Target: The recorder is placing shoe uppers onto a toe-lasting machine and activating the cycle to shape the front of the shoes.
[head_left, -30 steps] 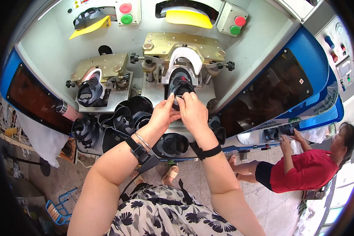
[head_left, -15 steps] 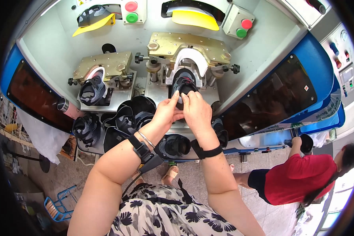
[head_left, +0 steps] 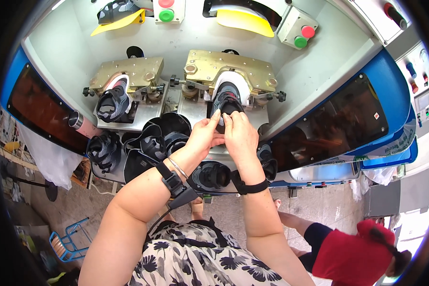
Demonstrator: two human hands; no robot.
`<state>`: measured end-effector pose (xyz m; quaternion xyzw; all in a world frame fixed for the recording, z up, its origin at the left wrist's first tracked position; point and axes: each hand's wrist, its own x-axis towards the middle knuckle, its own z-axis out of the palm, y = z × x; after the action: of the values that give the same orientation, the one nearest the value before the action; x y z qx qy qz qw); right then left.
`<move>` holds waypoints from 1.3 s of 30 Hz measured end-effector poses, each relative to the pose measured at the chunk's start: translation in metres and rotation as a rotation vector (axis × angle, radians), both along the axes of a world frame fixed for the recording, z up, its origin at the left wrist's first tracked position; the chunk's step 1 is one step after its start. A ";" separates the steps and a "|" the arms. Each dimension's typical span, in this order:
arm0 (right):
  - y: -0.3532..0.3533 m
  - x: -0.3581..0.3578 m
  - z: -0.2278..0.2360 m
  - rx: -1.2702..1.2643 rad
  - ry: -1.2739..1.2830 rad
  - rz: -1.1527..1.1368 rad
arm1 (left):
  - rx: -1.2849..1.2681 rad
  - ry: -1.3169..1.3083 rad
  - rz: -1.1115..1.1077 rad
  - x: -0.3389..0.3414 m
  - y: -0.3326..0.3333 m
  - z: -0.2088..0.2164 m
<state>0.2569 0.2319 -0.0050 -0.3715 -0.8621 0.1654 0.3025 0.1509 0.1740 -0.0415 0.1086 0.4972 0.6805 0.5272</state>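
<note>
A dark grey and black sneaker upper (head_left: 227, 97) points toe-away into the right-hand press, under its brass plate (head_left: 233, 64). A white curved pad (head_left: 242, 85) fits round its toe. My left hand (head_left: 206, 136) is closed on the near left side of the shoe, thumb on its rim. My right hand (head_left: 240, 136) pinches the same shoe's rim from the right, beside the left thumb. My fingers partly cover the heel end. A second sneaker (head_left: 112, 104) sits under the left-hand press's brass plate (head_left: 128, 70), with no hand on it.
Several more shoes (head_left: 105, 151) lie on the ledge below the presses, near my forearms. A pink tumbler (head_left: 85, 126) leans at the left. Button boxes (head_left: 298, 27) and yellow guards (head_left: 245, 23) are on the back wall. A person in a red top (head_left: 352, 257) is at the lower right.
The right press's brass plate and white pad have come down over the shoe's toe. Both my hands keep their hold. The person in red has shifted lower in view, and my view has tilted slightly.
</note>
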 end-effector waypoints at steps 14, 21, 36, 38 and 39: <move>0.001 0.011 -0.014 -0.056 -0.049 0.009 | -0.031 0.065 -0.034 0.007 -0.002 -0.014; 0.000 0.008 -0.006 0.103 -0.056 0.058 | 0.021 0.027 -0.038 0.005 -0.002 -0.018; 0.012 0.015 0.016 0.122 0.283 0.057 | 0.045 0.045 -0.095 0.000 -0.012 -0.002; 0.027 0.012 0.022 0.109 0.236 0.047 | 0.040 0.055 -0.105 -0.002 -0.013 -0.003; 0.035 0.012 0.026 0.045 0.197 0.042 | 0.042 0.056 -0.112 -0.002 -0.012 -0.002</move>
<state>0.2687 0.2671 0.0206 -0.3284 -0.8393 0.1880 0.3904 0.1493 0.1622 -0.0437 0.1661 0.4906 0.6568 0.5480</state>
